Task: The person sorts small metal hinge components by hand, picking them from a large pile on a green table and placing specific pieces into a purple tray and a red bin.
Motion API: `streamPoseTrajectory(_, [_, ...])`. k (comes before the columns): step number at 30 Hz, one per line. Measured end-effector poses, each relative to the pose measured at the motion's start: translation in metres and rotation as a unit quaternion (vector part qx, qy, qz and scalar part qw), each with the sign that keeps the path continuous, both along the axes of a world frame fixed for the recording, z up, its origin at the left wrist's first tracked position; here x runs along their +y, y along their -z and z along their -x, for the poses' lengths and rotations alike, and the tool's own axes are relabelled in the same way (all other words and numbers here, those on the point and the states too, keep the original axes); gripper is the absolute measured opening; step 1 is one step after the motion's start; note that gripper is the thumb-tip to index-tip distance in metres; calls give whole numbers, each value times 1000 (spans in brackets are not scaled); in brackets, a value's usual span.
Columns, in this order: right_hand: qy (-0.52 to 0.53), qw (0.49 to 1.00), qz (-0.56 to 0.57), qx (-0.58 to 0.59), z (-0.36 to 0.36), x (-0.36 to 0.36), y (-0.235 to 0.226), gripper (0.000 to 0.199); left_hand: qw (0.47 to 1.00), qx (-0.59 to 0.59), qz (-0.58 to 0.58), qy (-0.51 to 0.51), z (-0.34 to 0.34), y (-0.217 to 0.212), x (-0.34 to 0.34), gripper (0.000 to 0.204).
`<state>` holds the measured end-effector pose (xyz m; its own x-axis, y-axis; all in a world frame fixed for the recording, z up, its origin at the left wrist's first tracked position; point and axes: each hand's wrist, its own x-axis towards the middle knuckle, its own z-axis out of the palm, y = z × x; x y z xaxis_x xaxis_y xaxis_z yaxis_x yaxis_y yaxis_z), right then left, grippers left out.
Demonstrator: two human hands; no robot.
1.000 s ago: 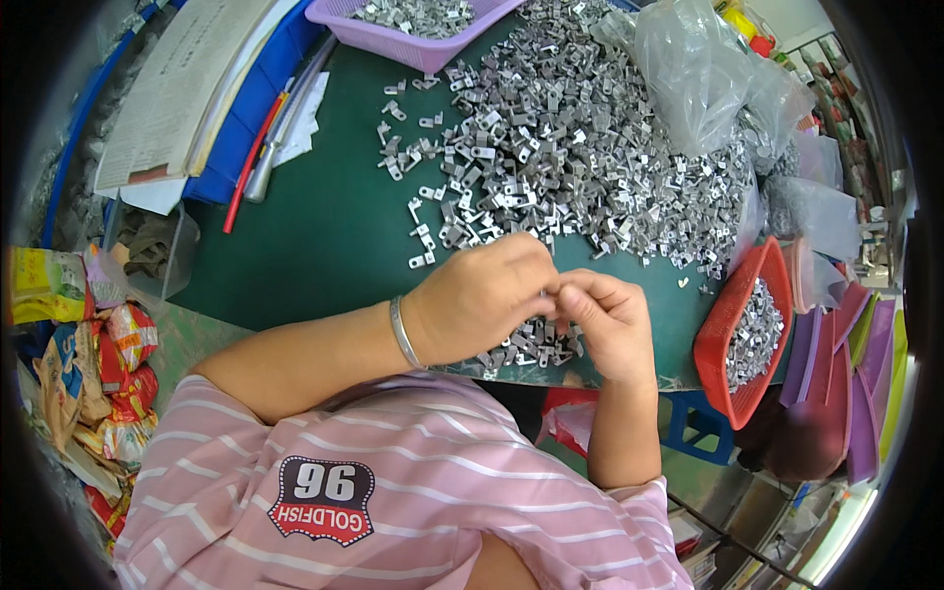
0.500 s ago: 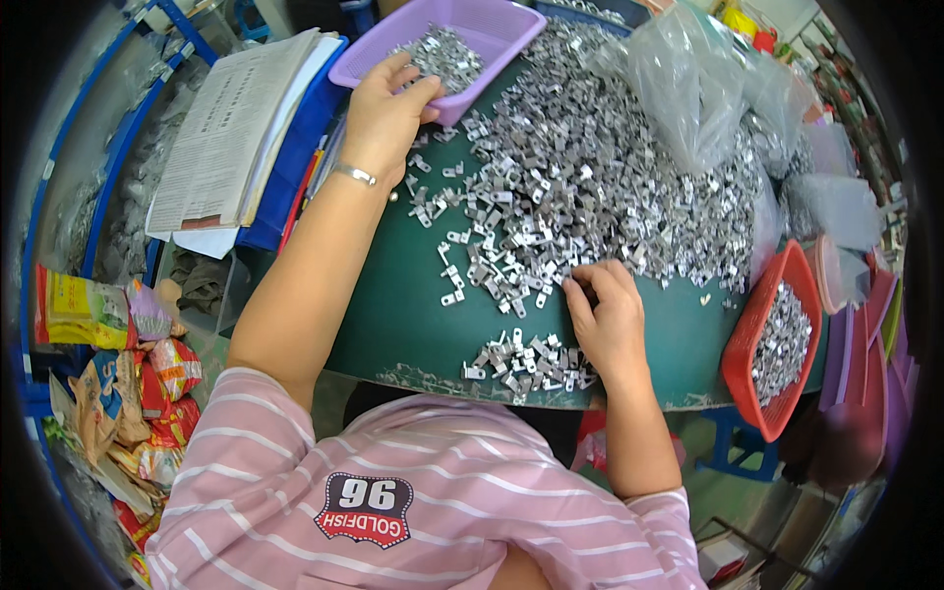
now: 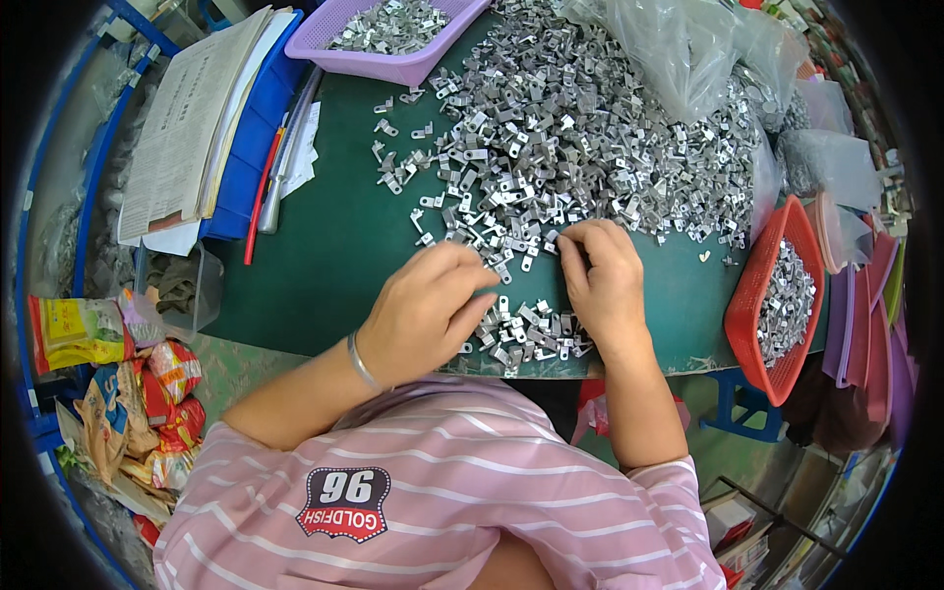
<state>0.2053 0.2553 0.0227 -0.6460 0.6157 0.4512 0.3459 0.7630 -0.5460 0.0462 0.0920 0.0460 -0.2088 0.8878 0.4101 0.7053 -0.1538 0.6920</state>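
Observation:
A wide heap of small bent metal brackets (image 3: 580, 128) covers the green table (image 3: 324, 265). Near the table's front edge lies a smaller pile of the same brackets (image 3: 526, 339). My left hand (image 3: 428, 305) hovers beside this small pile, at the heap's near left edge. Its thumb and forefinger are apart, nothing shows between them, and the other fingertips are blurred. To the right of the small pile, my right hand (image 3: 608, 280) is bent at the heap's near edge. Its thumb and forefinger close in a pinch at a bracket, partly hidden by the fingertips.
A purple basket (image 3: 413, 67) with brackets stands at the back left. A red basket (image 3: 811, 344) holding more leans at the right edge. Clear plastic bags (image 3: 678, 59) lie over the heap's far side. Papers (image 3: 197, 118), a blue tray (image 3: 246, 147) and a red pen (image 3: 264, 197) are at left.
My left hand has come back from the purple basket to the small pile near me. The right hand stays at the heap's near edge. The whole view has shifted slightly.

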Motion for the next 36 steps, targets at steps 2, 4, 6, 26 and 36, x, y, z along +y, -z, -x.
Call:
streamPoseTrajectory(2, [5,999,40,23,-2,-1,-1,5,1000,-5,-17,-8,-7,5,-16,26])
streamPoseTrajectory(4, [8,992,111,56,-6,-6,-5,4,1000,-22,-5,-7,-14,14,-33,41])
streamPoseTrajectory(6, [-10,986,154,54,-10,-8,-8,4,998,-50,44,-16,-17,20,-41,60])
streamPoseTrajectory(26, [-56,995,-59,-64,-6,3,-7,15,997,-3,72,-8,-18,21,-34,66])
streamPoseTrajectory(36, [-36,979,197,-46,-22,-1,-24,1,998,-4,67,-12,-18,21,-34,66])
